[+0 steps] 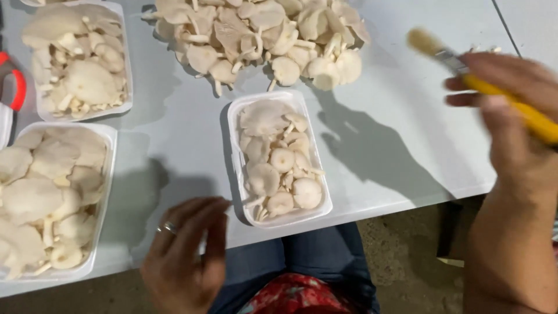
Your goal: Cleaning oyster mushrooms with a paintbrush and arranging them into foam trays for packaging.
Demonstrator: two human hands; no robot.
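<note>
My right hand (514, 110) grips a yellow-handled brush (465, 67), its pale bristles raised above the table at the right. My left hand (186, 256) hovers at the table's near edge with its fingers apart, holding nothing, a ring on one finger. Its fingertips reach toward the near left corner of a white tray (278, 217) filled with pale oyster mushrooms (279, 160). A loose heap of mushrooms (261, 35) lies on the table behind that tray.
Two more white trays of mushrooms sit on the left, one far (129, 87) and one near (107, 192). A red-handled tool (17, 87) lies at the left edge. The grey table (407, 145) ends at the front, over my lap.
</note>
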